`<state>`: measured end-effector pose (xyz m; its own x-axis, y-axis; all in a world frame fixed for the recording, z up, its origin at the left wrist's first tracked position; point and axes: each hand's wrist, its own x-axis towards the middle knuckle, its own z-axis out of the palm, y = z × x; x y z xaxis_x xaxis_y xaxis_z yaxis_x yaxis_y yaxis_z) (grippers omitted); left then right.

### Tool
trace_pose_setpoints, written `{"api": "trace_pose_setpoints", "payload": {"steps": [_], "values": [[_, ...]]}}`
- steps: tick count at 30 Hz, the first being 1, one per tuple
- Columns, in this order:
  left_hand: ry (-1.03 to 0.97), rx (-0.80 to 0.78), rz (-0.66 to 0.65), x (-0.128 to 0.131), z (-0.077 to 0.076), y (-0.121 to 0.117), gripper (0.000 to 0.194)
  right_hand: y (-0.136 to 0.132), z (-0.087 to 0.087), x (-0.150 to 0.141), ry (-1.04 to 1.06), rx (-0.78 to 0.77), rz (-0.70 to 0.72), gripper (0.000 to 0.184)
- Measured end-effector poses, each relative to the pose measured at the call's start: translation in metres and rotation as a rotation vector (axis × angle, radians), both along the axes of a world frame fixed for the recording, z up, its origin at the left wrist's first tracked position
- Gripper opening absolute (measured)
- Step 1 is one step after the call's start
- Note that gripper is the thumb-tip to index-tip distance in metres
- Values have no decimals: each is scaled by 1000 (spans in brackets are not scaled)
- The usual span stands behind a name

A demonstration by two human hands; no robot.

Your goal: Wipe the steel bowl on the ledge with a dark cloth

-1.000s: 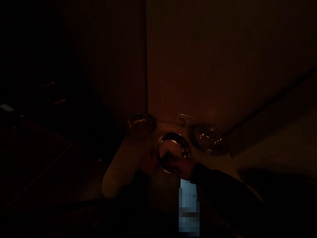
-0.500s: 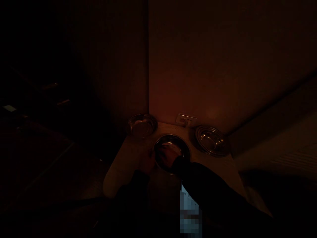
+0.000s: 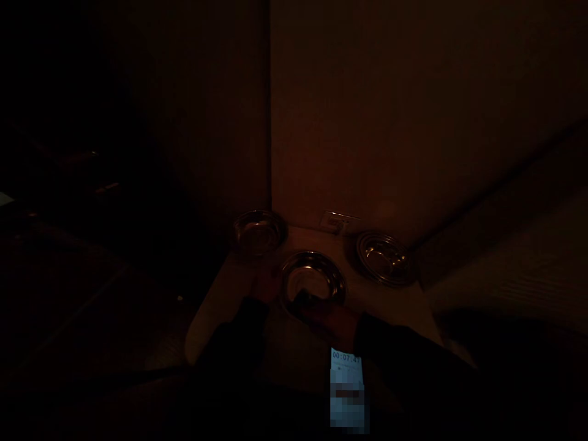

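A shiny round metal dish (image 3: 309, 257) with a raised rim sits in the middle of a small pale table. My left hand (image 3: 267, 285) is at its left edge, fingers closed about the rim as far as the dim light shows. Inside the near part of the dish, my right hand (image 3: 334, 320) presses a dark, soft-looking pad (image 3: 302, 300) against the metal. Whether the pad is a cloth or a sponge is too dark to tell. My right fingers are closed over it and partly lost in shadow.
Another metal dish (image 3: 258, 231) stands at the table's back left. Stacked metal dishes (image 3: 384, 258) lie at the back right. A wall socket (image 3: 339, 220) is behind. A lit phone (image 3: 347, 367) showing a timer lies at the near edge of the table (image 3: 211, 324).
My right hand went left and deeper into the dish, then back toward its near rim with the dark pad. My left hand has stayed at the left rim.
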<state>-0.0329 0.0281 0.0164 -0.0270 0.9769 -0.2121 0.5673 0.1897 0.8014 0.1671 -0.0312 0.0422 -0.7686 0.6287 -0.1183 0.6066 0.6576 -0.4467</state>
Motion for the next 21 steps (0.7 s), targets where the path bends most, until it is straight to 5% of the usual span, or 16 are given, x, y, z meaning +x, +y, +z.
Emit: {"api": "trace_pose_setpoints", "payload": {"steps": [3, 8, 15, 21], "values": [[-1, 7, -12, 4, 2, 4, 31, -3, -4, 9, -86, 60, 13, 42], [-1, 20, 4, 10, 0, 9, 31, -21, -17, -12, 78, 77, -106, 54], [-82, 7, -2, 0, 0, 24, 28, -9, -7, 23, -122, 114, 54, 50], [-283, -8, 113, 0, -4, -15, 42, 2, -17, -10, -111, 221, -7, 42]]}}
